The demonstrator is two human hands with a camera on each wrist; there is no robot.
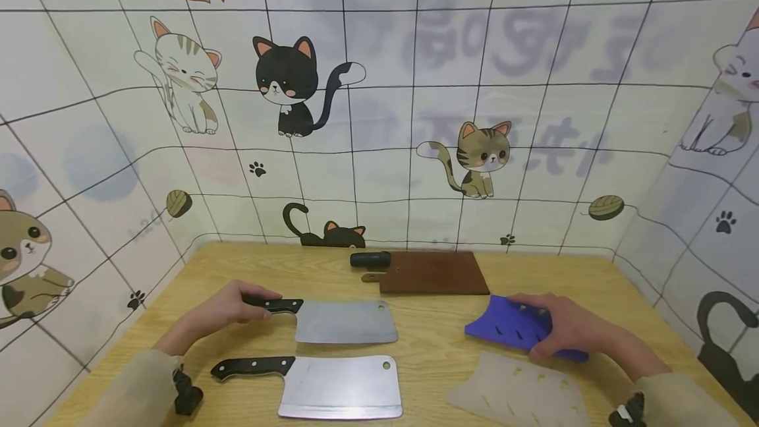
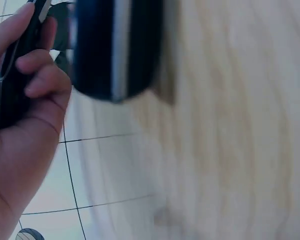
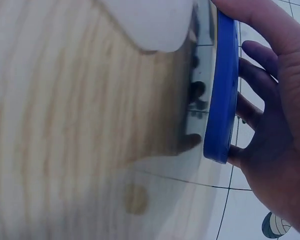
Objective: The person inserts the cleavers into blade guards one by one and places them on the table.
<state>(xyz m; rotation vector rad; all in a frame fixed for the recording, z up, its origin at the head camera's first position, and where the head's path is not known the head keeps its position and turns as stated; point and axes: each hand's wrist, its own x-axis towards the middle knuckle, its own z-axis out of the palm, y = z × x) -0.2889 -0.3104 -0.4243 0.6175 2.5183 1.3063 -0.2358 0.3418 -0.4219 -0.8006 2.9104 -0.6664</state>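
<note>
In the head view my left hand (image 1: 234,308) holds the black riveted handle of a cleaver (image 1: 346,321), whose broad blade points right. A second cleaver (image 1: 340,386) lies in front of it, its handle end close to the lens in the left wrist view. My right hand (image 1: 572,328) grips a flat blue plastic piece (image 1: 510,325) with slots and a scalloped left edge, thumb on the near edge and fingers on the far one. Seen from the right wrist, the blue piece (image 3: 222,90) is raised off the table on edge. A similar pale translucent piece (image 1: 522,391) lies nearer.
A brown cutting board (image 1: 435,273) lies at the back of the wooden table (image 1: 433,354), with a black cylindrical object (image 1: 370,260) by its left corner. Behind and at both sides stands a cat-patterned, tile-printed sheet (image 1: 379,117).
</note>
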